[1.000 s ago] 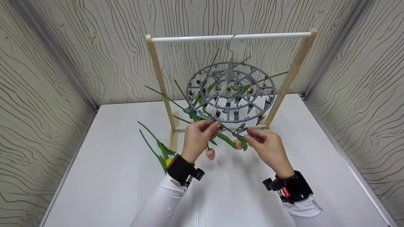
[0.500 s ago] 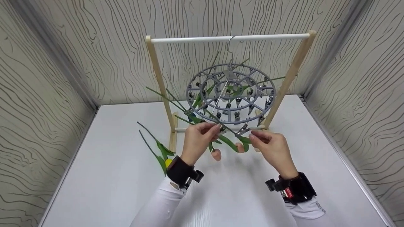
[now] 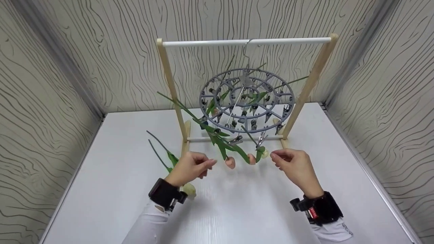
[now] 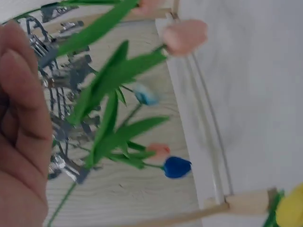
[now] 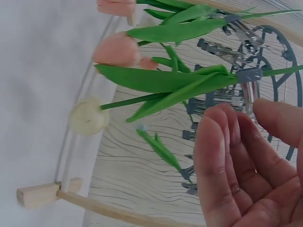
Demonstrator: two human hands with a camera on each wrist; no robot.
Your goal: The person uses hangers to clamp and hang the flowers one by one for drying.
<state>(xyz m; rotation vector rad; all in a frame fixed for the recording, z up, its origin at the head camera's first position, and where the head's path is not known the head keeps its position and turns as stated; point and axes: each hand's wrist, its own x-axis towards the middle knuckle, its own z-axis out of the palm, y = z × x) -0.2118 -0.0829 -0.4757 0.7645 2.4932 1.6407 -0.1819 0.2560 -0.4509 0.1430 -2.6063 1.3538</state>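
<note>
A white artificial tulip (image 3: 264, 154) hangs by its stem from a metal clip (image 5: 249, 78) at the front of the round grey clip hanger (image 3: 250, 131). My right hand (image 3: 295, 167) is just beside that flower; in the right wrist view its thumb and fingers are apart, close to the clip, with nothing between them. Two pink tulips (image 3: 230, 162) hang from clips to the left. My left hand (image 3: 191, 168) is in front of them and lower, fingers loosely bent, holding nothing. A blue tulip (image 4: 177, 167) also hangs from the hanger in the left wrist view.
The hanger hooks over the white bar (image 3: 203, 42) of a wooden-sided rack (image 3: 168, 74). Loose tulips lie on the white table (image 3: 112, 176) beside my left forearm; one has a white head (image 3: 189, 190), another a yellow head (image 4: 291, 210). Patterned walls enclose the table.
My left hand has let go of the stem and moved down and left. My right hand has drawn slightly right and down, off the tulip, which now hangs with its white head showing.
</note>
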